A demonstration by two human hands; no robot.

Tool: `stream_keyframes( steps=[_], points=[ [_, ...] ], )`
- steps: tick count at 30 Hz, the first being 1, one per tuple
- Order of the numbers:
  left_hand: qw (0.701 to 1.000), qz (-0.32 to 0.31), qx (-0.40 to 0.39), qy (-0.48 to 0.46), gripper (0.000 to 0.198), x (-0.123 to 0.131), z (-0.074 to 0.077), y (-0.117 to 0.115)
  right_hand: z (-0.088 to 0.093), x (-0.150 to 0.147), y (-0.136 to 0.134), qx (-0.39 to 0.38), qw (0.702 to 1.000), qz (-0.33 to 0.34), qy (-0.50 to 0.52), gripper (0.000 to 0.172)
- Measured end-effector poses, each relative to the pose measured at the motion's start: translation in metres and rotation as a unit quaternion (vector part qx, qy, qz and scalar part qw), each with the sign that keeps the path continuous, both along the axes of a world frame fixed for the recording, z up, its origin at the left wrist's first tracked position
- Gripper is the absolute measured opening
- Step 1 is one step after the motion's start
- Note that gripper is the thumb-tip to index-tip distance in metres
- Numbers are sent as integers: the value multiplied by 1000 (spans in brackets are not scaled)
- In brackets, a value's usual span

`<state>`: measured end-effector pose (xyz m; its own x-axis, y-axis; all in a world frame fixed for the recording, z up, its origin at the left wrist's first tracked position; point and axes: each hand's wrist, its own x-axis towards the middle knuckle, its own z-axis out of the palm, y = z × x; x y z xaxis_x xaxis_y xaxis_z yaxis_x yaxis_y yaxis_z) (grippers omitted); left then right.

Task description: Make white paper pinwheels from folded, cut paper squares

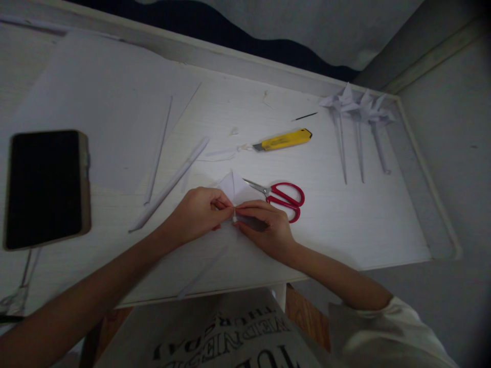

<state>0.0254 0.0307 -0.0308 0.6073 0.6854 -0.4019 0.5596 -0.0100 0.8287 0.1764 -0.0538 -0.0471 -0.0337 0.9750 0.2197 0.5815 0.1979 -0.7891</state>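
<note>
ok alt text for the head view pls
A left hand and right hand pinch a folded white paper over a white table. Beside the right hand lie red scissors, a yellow utility knife farther back, three paper pinwheels at the far right.

Red scissors (pixel 286 197), yellow knife (pixel 284 139), dark phone (pixel 44 186), three paper pinwheels (pixel 359 107)

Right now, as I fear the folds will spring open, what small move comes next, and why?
Probably keep both pinches and press the small white piece down at the centre: left hand and right hand meet there on the folded paper, which nothing else holds.
</note>
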Motion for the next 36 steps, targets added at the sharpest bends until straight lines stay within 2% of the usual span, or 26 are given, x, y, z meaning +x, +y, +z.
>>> stream_keyframes(
  steps=[11, 27, 36],
  points=[
    [1000, -10, -4, -3, 15, -1, -4, -2, -2, 0, 0, 6, 1000, 2, 12, 12],
    [995, -15, -90, -34, 17, -2, 0, 2, 4, 4, -3, 25, 1000, 9, -1, 31],
    [992, -1, -113, -49, 17, -2, 3, 2, 4, 8, 2, 13, 999, 11, -48, 14]
  ],
)
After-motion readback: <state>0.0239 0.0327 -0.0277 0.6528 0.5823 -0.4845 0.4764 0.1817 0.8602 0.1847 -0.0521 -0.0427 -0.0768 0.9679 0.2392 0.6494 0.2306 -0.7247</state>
